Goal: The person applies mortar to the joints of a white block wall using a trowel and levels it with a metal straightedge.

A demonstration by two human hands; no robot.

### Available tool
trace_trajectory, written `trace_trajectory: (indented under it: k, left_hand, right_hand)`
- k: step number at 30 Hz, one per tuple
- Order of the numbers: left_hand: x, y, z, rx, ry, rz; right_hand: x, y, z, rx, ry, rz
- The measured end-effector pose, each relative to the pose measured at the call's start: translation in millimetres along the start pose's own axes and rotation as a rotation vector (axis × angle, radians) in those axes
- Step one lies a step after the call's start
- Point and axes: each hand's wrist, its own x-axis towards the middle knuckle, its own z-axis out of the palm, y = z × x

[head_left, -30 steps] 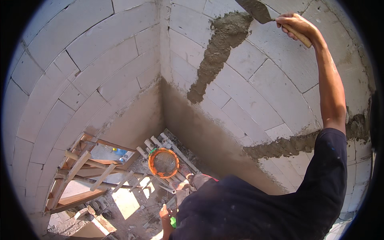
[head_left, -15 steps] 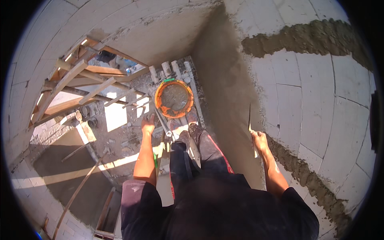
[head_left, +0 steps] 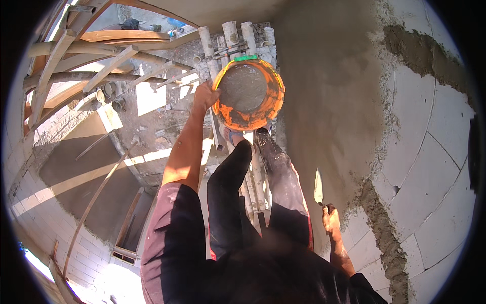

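An orange bucket with grey wet mortar inside stands above my feet, a green piece on its far rim. My left hand is closed on the bucket's left rim, thumb at the inner side. At the lower right, my right hand grips the handle of a trowel, whose narrow pointed blade points away from me. The trowel is close to the grey plastered wall and apart from the bucket.
Under my feet lies a platform of round poles. Pale block wall with a rough mortar band runs along the right. Wooden beams cross at upper left; a long thin pole leans at lower left.
My left hand has reached forward and taken hold of the bucket's rim; the bucket now appears larger and nearer. My right hand has drawn back with the trowel, whose blade face now shows.
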Motion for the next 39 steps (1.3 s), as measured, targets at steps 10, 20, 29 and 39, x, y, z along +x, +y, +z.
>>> trace_trajectory:
  k: [10,20,29,39]
  left_hand:
    - [-230,129,-41,-0.716,0.164,-0.145]
    - [-457,209,-222,-0.818,0.482,-0.021]
    - [-494,222,-250,-0.692,0.626,0.196]
    - [-507,222,-245,-0.865,0.735,0.161]
  right_hand:
    - [-41,-207,-131,-0.387,0.534,-0.814]
    - [-203,-279,-192,-0.628,0.489,-1.394]
    - [-279,-267,-147,-0.541,0.048,-1.291]
    - [-246,-252,-153,-0.393,0.39,-1.35]
